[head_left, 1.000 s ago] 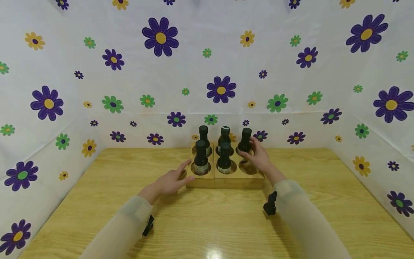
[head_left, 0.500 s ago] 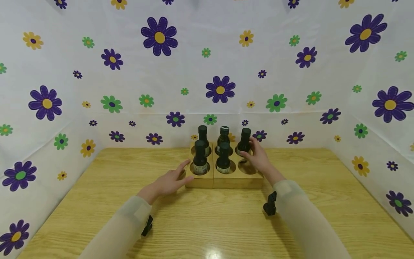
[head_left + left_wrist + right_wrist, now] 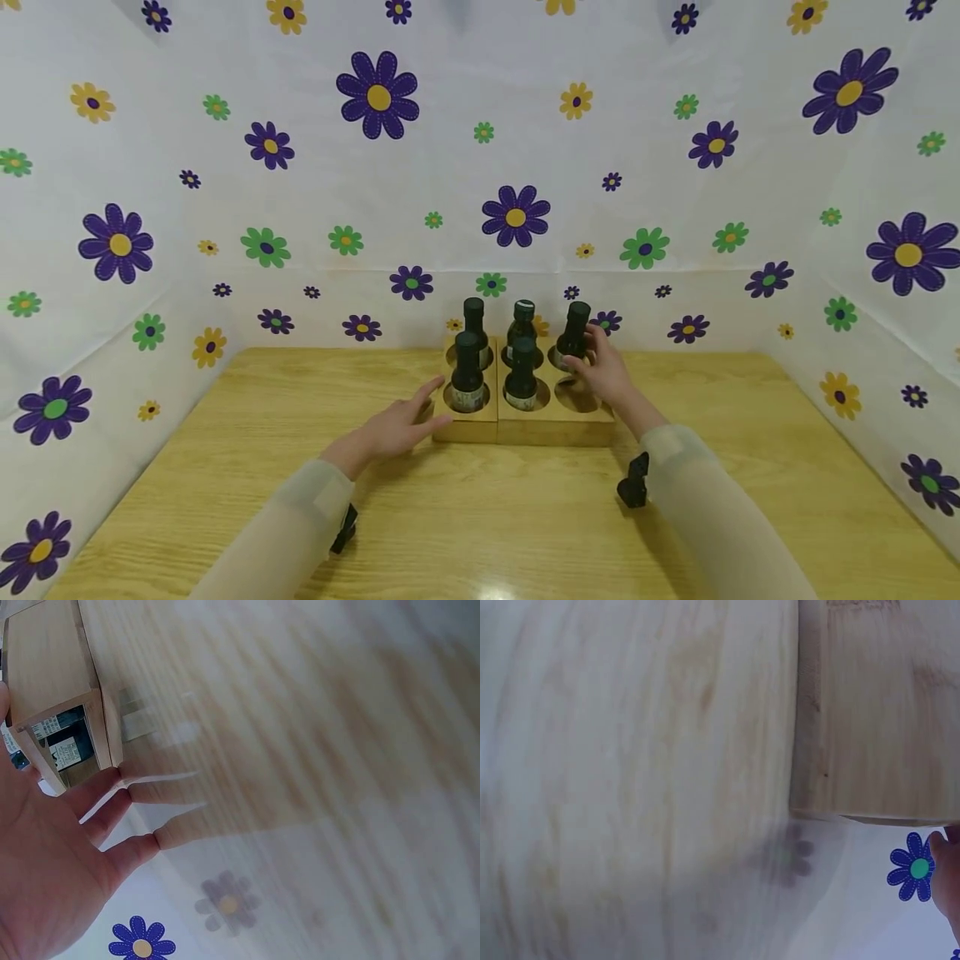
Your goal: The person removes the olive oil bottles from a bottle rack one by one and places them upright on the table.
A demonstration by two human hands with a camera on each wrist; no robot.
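My right grip (image 3: 609, 379) is curled on a dark bottle (image 3: 576, 327) at the wooden rack's (image 3: 555, 433) back-right hole; left grip (image 3: 393, 429), fingers spread, is by the rack's left side. Front labels (image 3: 468, 399) are too blurry to read, sorry.

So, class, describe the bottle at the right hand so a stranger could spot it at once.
On the wooden table, find the wooden rack before the flowered backdrop. In the head view, go to its far row's right end. The dark bottle there is the only one the right hand holds.
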